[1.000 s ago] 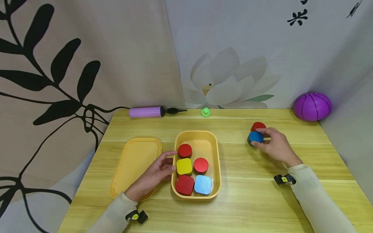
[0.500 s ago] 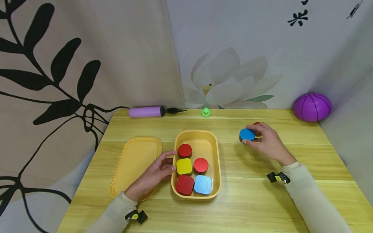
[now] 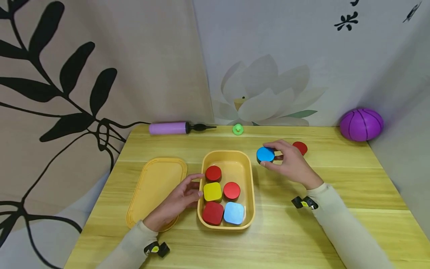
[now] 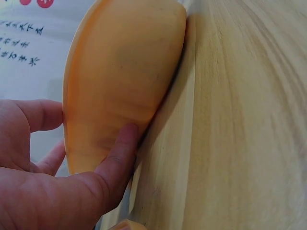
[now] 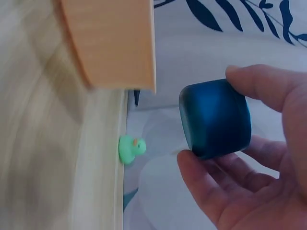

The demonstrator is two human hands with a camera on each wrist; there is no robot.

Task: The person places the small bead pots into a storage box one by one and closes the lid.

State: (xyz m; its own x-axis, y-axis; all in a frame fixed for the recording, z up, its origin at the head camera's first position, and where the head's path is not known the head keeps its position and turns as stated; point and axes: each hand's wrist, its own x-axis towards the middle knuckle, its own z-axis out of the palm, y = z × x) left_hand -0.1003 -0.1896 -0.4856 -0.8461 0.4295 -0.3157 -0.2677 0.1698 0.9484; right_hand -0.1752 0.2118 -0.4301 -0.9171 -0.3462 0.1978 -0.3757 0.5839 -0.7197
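Note:
My right hand [image 3: 292,164] pinches a round dark-blue block [image 3: 265,154] between thumb and fingers, above the table right of the yellow box. In the right wrist view, the blue block [image 5: 216,119] hangs clear of the table. My left hand [image 3: 178,200] rests against the left side of the yellow box [image 3: 252,194]. The left wrist view has its thumb [image 4: 123,146] against the box wall [image 4: 124,52] and a fingertip at the rim. Inside the box stand two round red blocks [image 3: 231,191], a yellow block [image 3: 212,192], a square red block [image 3: 213,213] and a light-blue block [image 3: 234,213].
A round red block [image 3: 301,148] stays on the table, partly behind my right hand. The yellow lid [image 3: 156,190] lies left of the box. Along the back edge are a purple hand pump [image 3: 168,128], a small green duck [image 3: 237,129] and a purple ball [image 3: 361,124].
My right hand has lifted the blue block from beside the red one and carried it left toward the box. My left hand has stayed at the box.

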